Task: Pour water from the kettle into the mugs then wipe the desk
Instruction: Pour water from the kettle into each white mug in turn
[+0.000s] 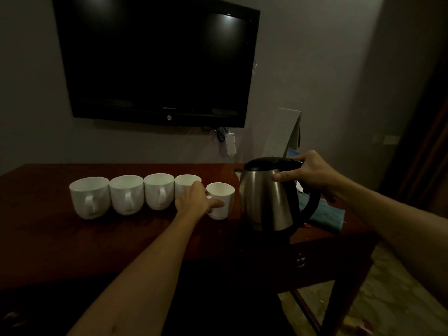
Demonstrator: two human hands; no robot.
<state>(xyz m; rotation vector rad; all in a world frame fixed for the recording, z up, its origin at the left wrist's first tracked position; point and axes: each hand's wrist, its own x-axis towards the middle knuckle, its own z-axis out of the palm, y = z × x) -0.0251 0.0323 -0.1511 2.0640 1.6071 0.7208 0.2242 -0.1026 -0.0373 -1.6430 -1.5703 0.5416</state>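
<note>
Head view: right hand (312,175) on kettle (266,200)

Dim room, dark wall-mounted television (155,59) on grey wall (315,69), patterned floor (378,299).

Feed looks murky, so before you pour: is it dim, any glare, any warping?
Head view: dim overall; glare patch on the TV; kettle steel shows soft highlights; mugs readable but interiors unclear; wide-angle bending at the desk edges.
</note>
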